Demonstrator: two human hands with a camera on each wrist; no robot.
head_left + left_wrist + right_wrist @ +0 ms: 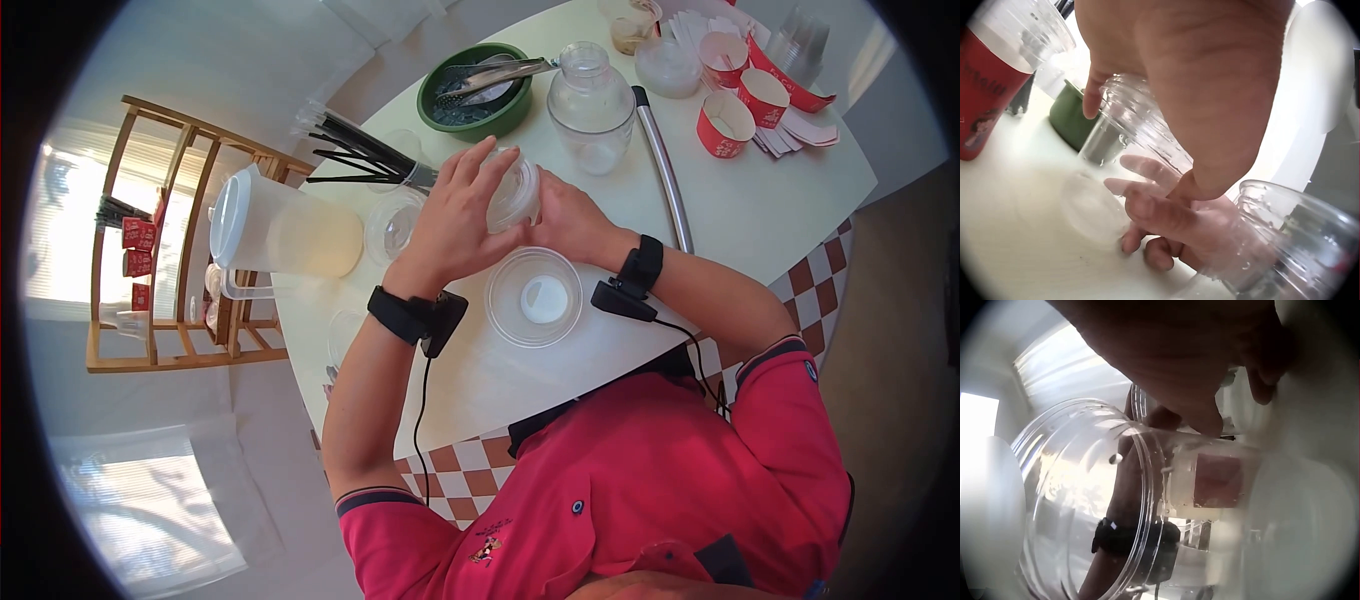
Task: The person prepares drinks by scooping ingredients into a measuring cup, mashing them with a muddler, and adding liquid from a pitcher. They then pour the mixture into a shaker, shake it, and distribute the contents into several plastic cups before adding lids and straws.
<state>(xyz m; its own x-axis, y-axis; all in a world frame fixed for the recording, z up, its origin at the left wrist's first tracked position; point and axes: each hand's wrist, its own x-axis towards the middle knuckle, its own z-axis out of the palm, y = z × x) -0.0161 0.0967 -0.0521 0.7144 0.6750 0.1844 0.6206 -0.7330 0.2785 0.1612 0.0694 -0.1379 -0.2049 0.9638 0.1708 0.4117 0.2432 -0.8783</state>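
In the head view both hands are raised over the table around a clear plastic jar (516,188). My left hand (458,205) grips it from the left, fingers spread along its side. From the right, my right hand (572,222) holds the same jar, its fingers mostly hidden there. In the left wrist view, the held jar's ridged wall (1141,119) shows under the left hand, with the curled right fingers (1172,225) below. Just in front of the hands stands a wide open-topped clear jar (534,325), with water drops on its wall (1085,487) in the right wrist view.
A lidded pitcher (290,225), black straws (365,150) and a green basin (475,125) with metal utensils stand left and behind. Beyond the hands are a clear jar (590,120) and a metal rod (662,165). Red paper cups (725,125) sit at the far right.
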